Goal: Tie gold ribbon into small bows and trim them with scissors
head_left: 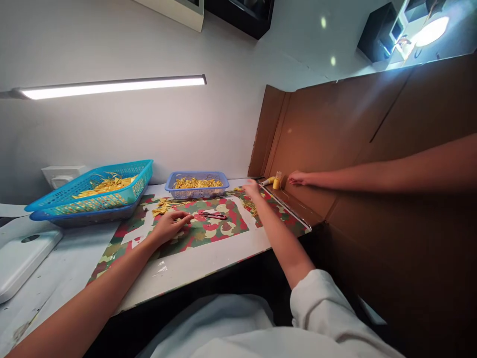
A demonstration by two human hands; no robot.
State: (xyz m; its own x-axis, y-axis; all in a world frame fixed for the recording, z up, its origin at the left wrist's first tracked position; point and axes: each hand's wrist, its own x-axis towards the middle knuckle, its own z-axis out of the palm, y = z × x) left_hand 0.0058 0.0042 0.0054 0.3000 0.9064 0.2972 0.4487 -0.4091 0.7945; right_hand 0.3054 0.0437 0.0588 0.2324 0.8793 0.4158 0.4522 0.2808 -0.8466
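My left hand (171,227) hovers over the camouflage-patterned sheet (208,233), its fingers drawn together in a pinch. Whatever lies between them, if anything, is too small to make out. Just right of its fingertips lies a pair of thread snips (213,216). Beyond that hand, a small bunch of gold ribbon-like pieces (162,206) rests on the sheet. My right hand (251,188) reaches to the far right of the table, near a loose gold pile (250,205); its fingers are blurred. Beside it stand a yellow thread spool (277,182) and a yellow tube-like item (268,181).
A purple basket (197,193) of gold pieces stands at the back. Left are a stacked turquoise basket (108,191) and a white device (28,258). A cardboard wall (357,114) borders the right side, with another person's arm (357,174) in front. A lamp bar (112,88) hangs above.
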